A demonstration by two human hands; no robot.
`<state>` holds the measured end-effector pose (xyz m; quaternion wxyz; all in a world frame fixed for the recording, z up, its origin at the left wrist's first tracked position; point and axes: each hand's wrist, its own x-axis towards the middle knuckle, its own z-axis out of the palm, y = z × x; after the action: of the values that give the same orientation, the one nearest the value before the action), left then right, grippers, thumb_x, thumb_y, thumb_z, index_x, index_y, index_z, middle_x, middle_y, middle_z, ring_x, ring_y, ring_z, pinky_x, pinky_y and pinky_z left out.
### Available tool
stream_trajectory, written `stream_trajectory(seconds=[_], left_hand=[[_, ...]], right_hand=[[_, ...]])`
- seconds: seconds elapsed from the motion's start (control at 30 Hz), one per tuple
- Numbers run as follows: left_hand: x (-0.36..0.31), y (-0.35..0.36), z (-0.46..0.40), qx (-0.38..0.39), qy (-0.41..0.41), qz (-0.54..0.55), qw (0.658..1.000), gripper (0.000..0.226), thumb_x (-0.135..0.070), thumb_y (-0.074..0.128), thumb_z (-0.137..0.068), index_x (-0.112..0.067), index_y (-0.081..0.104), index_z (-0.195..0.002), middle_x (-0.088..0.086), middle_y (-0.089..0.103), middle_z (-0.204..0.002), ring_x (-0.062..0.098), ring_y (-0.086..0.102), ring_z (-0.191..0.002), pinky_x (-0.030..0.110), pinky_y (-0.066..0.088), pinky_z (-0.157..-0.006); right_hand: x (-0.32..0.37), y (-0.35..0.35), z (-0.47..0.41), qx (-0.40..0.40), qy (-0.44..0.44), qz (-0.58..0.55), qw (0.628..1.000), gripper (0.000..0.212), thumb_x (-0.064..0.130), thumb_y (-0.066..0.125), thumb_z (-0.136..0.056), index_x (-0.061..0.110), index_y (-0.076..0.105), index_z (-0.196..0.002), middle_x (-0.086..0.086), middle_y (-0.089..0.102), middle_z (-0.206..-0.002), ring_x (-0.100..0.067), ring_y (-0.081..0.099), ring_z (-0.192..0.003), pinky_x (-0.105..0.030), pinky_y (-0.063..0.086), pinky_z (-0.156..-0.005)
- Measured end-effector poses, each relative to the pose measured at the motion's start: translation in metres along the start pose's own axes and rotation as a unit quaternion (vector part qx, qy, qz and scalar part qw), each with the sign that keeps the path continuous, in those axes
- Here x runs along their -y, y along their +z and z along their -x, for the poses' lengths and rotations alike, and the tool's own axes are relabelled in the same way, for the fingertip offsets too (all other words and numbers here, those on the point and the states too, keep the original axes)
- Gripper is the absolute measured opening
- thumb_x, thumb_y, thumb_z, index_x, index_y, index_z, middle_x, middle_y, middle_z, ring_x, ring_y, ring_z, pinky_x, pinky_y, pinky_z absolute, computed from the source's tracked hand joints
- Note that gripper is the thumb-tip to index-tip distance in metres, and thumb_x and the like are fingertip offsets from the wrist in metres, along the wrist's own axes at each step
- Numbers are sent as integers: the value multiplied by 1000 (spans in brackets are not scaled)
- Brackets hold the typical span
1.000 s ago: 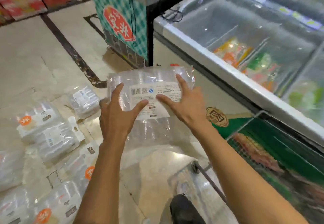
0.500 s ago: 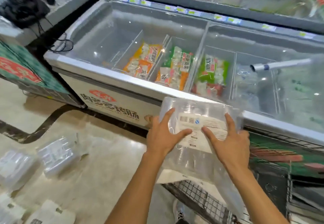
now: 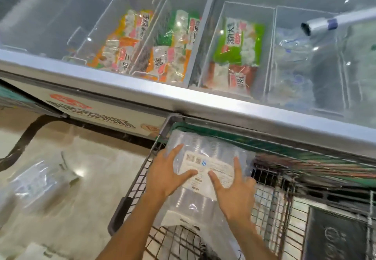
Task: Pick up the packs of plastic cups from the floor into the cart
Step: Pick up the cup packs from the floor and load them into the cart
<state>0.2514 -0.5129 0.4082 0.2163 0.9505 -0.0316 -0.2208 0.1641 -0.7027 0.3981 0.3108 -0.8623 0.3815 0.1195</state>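
Spreading fingers (image 3: 237,165) across cup pack (image 3: 211,149)

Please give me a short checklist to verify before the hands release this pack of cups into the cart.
1. Pack of cups is above the cart basket: ok.
2. Left hand and right hand both on the pack: ok.
3. Pack already resting on the cart floor: cannot tell.
4. Pack clear of the freezer edge: ok.
5. More packs on the floor remain to collect: not ok, at least one remains.
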Motion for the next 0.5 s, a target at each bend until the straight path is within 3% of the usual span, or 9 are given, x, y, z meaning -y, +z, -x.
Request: stream_trajectory(seconds=[0.17, 0.27, 0.33, 0.4, 0.5], left_hand=[[14, 43, -21, -26, 25, -95, 995, 103, -98, 37, -75, -52, 2, -160, 17, 27, -164, 33, 27, -150, 47, 36, -116], [21, 54, -28, -78, 46, -61, 994, 94, -90, 49, -79, -44, 26, -158, 17, 28, -156, 36, 33, -143, 51, 48, -107], [26, 58, -28, -116, 68, -49, 990, 89, -84, 56, -82, -36, 39, -156, 16, 31, -151, 35, 38, -135, 50, 53, -98], [28, 61, -27, -127, 81, -84, 985, 89, -82, 53, -85, -31, 40, -157, 18, 34, -149, 35, 40, -130, 49, 52, -96], [25, 64, -28, -105, 66, -127, 984, 90, -85, 34, -90, -32, 28, -163, 18, 31, -155, 35, 36, -138, 50, 43, -108]], right_hand=[[-17, 56, -26, -23, 23, 1, 999, 104, 104, 34, -67, 57, 8, -156, -14, 12, -163, -45, 37, -143, -58, 49, -106], [-21, 73, -27, -69, 13, 6, 997, 103, 98, 42, -69, 54, 13, -157, -11, 5, -166, -46, 32, -146, -62, 47, -106], [-22, 76, -21, -75, 26, -13, 997, 104, 93, 49, -69, 55, 12, -158, -7, -5, -168, -45, 30, -148, -58, 49, -105], [-23, 79, -18, -76, 26, -8, 997, 104, 92, 49, -70, 55, 10, -159, -4, -10, -169, -44, 33, -146, -55, 55, -97], [-21, 82, -20, -59, 12, -7, 998, 103, 93, 46, -72, 58, 3, -158, -5, -5, -169, -45, 35, -143, -60, 56, -92]])
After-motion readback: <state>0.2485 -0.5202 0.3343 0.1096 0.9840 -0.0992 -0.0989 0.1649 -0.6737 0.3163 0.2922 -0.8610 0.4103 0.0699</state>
